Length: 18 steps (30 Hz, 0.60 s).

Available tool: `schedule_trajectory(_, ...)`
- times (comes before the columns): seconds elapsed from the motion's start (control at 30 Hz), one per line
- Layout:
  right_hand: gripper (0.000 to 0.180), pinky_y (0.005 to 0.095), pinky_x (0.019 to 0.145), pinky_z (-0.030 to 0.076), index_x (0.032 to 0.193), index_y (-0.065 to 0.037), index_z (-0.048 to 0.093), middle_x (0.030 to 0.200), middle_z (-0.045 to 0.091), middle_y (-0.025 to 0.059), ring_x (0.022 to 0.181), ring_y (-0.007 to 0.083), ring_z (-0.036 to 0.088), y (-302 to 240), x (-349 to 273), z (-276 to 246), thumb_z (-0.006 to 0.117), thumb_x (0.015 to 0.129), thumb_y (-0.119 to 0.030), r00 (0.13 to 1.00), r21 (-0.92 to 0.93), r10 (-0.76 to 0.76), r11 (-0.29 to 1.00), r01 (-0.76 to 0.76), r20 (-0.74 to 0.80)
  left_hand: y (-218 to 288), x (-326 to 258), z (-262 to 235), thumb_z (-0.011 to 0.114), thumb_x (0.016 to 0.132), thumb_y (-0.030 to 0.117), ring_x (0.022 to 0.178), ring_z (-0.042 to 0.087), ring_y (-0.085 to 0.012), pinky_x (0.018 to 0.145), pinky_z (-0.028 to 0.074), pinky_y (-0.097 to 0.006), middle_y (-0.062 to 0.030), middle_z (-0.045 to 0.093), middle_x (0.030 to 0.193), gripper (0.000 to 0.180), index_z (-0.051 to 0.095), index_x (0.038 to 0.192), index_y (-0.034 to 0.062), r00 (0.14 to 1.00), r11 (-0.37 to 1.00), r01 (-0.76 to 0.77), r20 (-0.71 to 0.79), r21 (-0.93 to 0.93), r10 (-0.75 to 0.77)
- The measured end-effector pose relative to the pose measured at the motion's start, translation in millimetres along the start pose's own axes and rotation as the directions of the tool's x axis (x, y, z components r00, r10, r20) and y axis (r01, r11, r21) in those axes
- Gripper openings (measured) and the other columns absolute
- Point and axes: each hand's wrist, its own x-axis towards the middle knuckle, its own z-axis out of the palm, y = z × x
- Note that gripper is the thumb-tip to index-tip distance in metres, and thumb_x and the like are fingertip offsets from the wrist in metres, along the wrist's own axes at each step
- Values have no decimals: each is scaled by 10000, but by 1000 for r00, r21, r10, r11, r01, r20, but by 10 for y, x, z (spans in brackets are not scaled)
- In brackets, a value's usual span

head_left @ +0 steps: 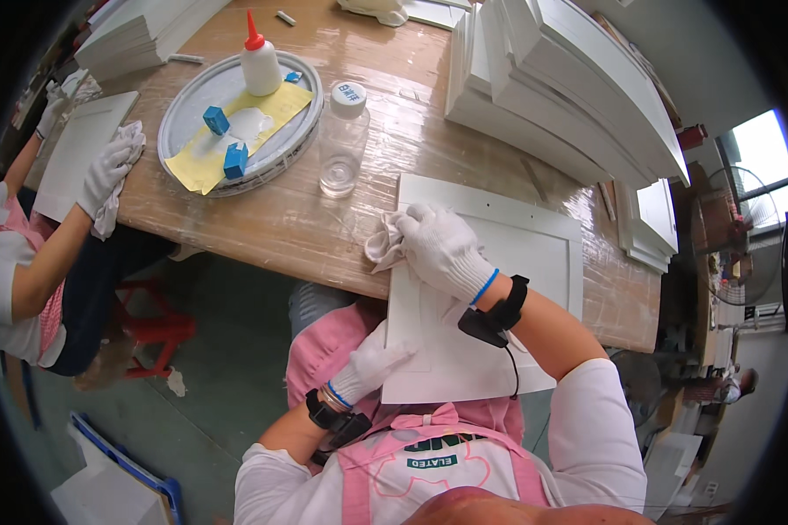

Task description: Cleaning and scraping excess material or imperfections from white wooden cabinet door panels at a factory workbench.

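Observation:
A white framed panel point(534, 254) lies over the near table edge and reaches toward my lap. My right hand point(442, 245), in a white knit glove, is closed on a crumpled pale cloth point(383, 245) at the panel's left edge. My left hand point(372, 363), gloved too, grips the panel's lower left edge; part of its fingers is hidden. Left of the panel stands a clear bottle point(340, 144) with a white cap and a little liquid inside. Beyond it, a round white lid point(173, 122) bears yellow sandpaper-like sheet point(284, 105), blue blocks point(235, 161) and a red-tipped white squeeze bottle point(261, 68).
Tall stacks of white panels point(569, 83) stand at the back right, and another stack point(140, 35) at the back left. At the left, a co-worker's gloved hand point(109, 171) holds a cloth on another panel point(79, 144). A red stool point(158, 324) stands below the table point(210, 223).

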Motion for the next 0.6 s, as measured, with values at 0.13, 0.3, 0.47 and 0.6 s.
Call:
schedule_trajectory(0.13, 284, 421, 863, 508, 1103, -92, 647, 1094, 609, 158, 1031, 349, 603, 238, 422, -132, 616, 830, -167, 983, 74, 160, 985, -154, -90, -20, -19, 23, 630, 933, 168, 1104, 547, -128, 947, 461, -281, -81, 569, 1223, 499, 428, 1344, -32, 999, 999, 48, -21, -1, -48)
schedule_trajectory(0.3, 272, 404, 881, 509, 1110, -87, 642, 1089, 614, 122, 1033, 316, 600, 698, 152, -237, 600, 849, -152, 975, 32, 216, 976, -215, -55, -70, -9, 42, 630, 931, 164, 1076, 551, -125, 935, 464, -281, -70, 568, 1191, 472, 442, 1320, -26, 998, 1000, 3, -56, -19, -4)
schedule_trajectory(0.47, 316, 389, 918, 492, 1170, -104, 617, 1093, 608, 95, 1044, 290, 587, 958, -90, -229, 594, 860, -163, 973, -52, 227, 972, -228, -25, -71, 23, 67, 623, 933, 156, 1073, 543, -127, 946, 456, -293, -70, 565, 1181, 454, 444, 1310, -21, 997, 999, -37, -63, -32, 35)
schedule_trajectory(0.6, 348, 377, 898, 492, 1172, -100, 627, 1078, 614, 93, 1052, 286, 569, 603, 358, -184, 622, 825, -129, 984, -100, -114, 990, 101, -135, -255, 46, -25, 629, 930, 169, 1126, 533, -138, 972, 443, -303, -76, 563, 1226, 500, 424, 1346, -18, 999, 994, 8, -46, -105, -12)
